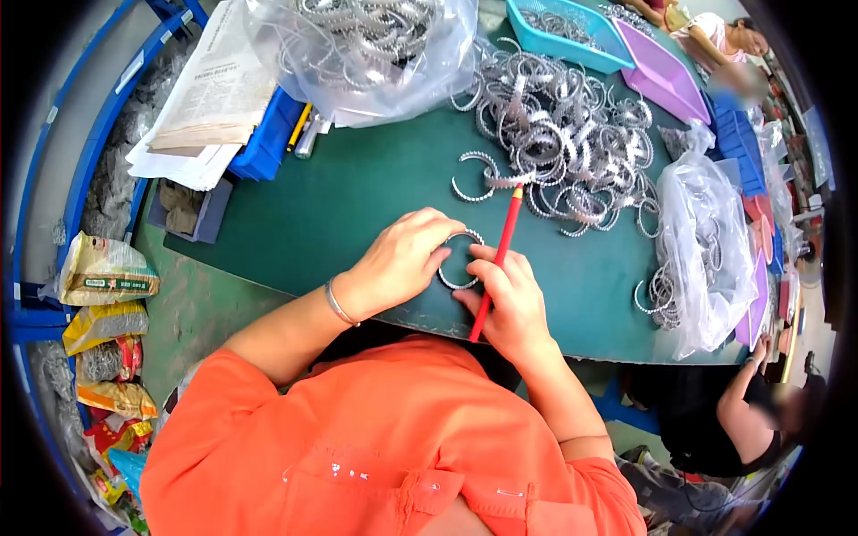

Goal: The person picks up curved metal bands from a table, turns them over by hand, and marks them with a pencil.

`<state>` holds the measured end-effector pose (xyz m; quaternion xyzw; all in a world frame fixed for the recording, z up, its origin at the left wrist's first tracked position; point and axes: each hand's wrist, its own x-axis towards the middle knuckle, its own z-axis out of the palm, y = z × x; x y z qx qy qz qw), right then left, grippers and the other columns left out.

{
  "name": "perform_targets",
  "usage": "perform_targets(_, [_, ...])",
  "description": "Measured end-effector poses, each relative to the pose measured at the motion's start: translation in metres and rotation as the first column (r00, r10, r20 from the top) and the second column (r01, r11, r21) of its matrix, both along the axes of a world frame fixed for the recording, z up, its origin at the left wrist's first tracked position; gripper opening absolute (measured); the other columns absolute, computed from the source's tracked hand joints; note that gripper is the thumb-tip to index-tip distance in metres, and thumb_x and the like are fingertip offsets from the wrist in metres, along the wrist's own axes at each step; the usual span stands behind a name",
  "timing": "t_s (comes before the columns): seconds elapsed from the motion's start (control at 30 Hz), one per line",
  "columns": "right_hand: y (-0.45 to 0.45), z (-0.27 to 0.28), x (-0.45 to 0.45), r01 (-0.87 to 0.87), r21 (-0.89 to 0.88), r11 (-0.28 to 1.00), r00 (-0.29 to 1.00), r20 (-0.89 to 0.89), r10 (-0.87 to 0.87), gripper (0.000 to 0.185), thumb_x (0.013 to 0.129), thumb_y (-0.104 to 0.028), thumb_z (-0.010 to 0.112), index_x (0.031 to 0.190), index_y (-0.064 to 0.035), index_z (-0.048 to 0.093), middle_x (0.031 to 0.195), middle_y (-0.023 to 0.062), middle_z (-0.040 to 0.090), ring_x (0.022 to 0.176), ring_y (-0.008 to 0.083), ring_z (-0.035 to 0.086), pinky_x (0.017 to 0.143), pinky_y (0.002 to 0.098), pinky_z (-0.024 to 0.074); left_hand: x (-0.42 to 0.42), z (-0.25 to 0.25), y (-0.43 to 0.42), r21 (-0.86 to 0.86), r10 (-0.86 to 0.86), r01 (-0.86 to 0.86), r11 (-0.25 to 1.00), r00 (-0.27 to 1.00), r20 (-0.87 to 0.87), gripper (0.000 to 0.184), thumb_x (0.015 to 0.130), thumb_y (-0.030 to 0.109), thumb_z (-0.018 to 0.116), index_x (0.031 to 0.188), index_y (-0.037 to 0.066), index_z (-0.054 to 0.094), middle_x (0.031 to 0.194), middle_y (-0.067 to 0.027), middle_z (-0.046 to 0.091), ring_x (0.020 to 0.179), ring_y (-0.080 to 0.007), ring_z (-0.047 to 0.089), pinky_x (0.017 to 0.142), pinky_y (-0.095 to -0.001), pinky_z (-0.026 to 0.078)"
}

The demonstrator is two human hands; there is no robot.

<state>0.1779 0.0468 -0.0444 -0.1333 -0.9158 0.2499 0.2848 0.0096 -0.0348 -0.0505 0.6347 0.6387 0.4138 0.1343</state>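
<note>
Ridged silver metal bangle (458, 285), two-handed grip

Left hand (407, 254) pinches its ten-o'clock side; right hand (513, 302) pinches four o'clock, fingers also closed around a slender red pencil (508, 223); green tabletop (357, 192) beneath; heaped silver bangles (576, 143) at one o'clock; clear plastic bag (420, 94) at eleven

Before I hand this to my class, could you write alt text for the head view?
A person's left hand and right hand hold a silvery bangle at a green table, the right also gripping a red pencil. Beyond lie a heap of cuff bangles and a clear plastic bag holding more.
</note>
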Motion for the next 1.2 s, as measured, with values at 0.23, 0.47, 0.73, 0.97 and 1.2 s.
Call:
perform_targets(0.23, [0.003,-0.019,0.007,-0.047,-0.309,0.95,0.979,-0.203,-0.017,0.027,0.068,0.002,0.07,0.09,-0.0008,0.055,0.093,0.0143,0.061,0.086,0.0286,0.06,0.073,0.0344,0.0497,0.0,0.007,-0.002,-0.064,0.056,-0.034,0.997,0.925,0.376,0.022,0.081,-0.002,0.057,0.102,0.0,0.06,0.09,-0.0073,0.054,0.068,-0.0111,0.055,0.061,-0.0223,0.045])
perform_targets(0.47, [0.001,-0.014,0.018,-0.048,-0.832,0.553,0.966,-0.179,-0.186,0.009,0.084,0.003,0.056,0.093,0.002,0.053,0.087,0.0114,0.065,0.081,0.0141,0.063,0.074,0.0258,0.0503,0.002,-0.001,0.003,-0.02,0.019,-0.014,1.0,0.961,0.277,0.019,0.079,-0.006,0.057,0.097,-0.002,0.061,0.089,-0.0084,0.056,0.07,-0.011,0.056,0.063,-0.0215,0.047])
perform_targets(0.73, [-0.003,-0.013,0.02,-0.063,-0.793,0.606,0.986,-0.142,-0.084,0.013,0.086,0.003,0.053,0.098,0.0027,0.049,0.089,0.0157,0.063,0.086,0.02,0.062,0.079,0.0319,0.0499,0.001,-0.008,0.002,-0.048,0.012,0.003,0.999,0.952,0.306,0.032,0.077,0.002,0.065,0.108,-0.001,0.058,0.096,-0.0087,0.057,0.078,-0.0121,0.058,0.063,-0.0224,0.048])
perform_targets(0.97, [-0.002,-0.013,0.018,-0.018,-0.636,0.772,0.989,-0.125,-0.08,0.017,0.083,0.002,0.057,0.1,0.0029,0.055,0.086,0.0112,0.064,0.078,0.0149,0.063,0.07,0.025,0.0498,0.008,-0.003,-0.003,-0.09,-0.037,0.07,0.993,0.944,0.326,0.062,0.062,0.023,0.08,0.114,0.002,0.054,0.108,-0.0091,0.052,0.086,-0.0171,0.052,0.072,-0.0265,0.044])
perform_targets(1.2, [0.012,-0.009,0.021,0.082,-0.501,0.862,0.938,-0.253,-0.236,0.051,0.095,-0.032,0.039,0.125,0.008,0.039,0.104,0.0204,0.057,0.087,0.0267,0.06,0.076,0.035,0.0493,0.012,-0.004,0.001,0.007,0.101,-0.108,0.994,0.951,0.292,0.057,0.056,0.02,0.081,0.103,0.002,0.055,0.093,-0.0084,0.058,0.083,-0.0198,0.054,0.067,-0.0286,0.045])
